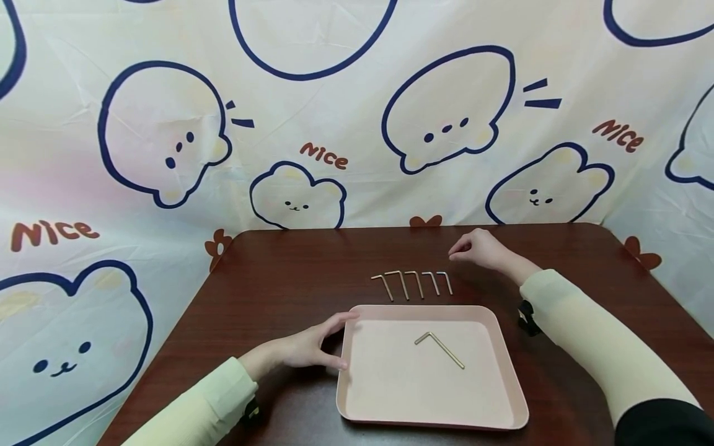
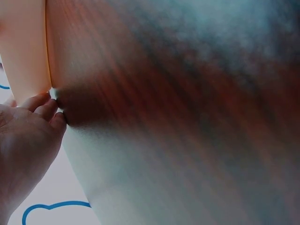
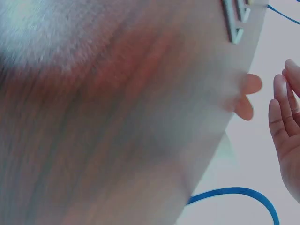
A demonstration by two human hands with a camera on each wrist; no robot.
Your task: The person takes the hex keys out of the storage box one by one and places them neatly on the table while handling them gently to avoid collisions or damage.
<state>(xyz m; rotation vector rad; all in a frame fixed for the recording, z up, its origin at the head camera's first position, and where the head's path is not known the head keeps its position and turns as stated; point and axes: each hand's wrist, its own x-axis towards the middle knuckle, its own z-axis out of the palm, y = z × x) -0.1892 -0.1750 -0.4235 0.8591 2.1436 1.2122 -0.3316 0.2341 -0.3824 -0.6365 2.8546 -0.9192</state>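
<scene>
My left hand (image 1: pixel 307 342) touches the left side of a pink tray (image 1: pixel 357 396), with thumb and index finger spread apart along its rim. In the left wrist view, the fingertips of that hand (image 2: pixel 28 136) meet the tray's edge (image 2: pixel 28 51). One brass-coloured hex key (image 1: pixel 443 353) lies inside the tray. Behind it, several more L-shaped hex keys (image 1: pixel 413 285) form a row on the table. To the right of that row, my right hand (image 1: pixel 484 249) hovers over the table with fingers loosely bent, holding nothing. The right wrist view shows its fingers (image 3: pixel 280 117) fairly extended.
A dark brown wooden table (image 1: pixel 290 272) supports everything. Its far edge meets a pale cloth backdrop (image 1: pixel 357 118) printed with cartoon bears. Part of the hex key row (image 3: pixel 231 21) shows at the top of the right wrist view.
</scene>
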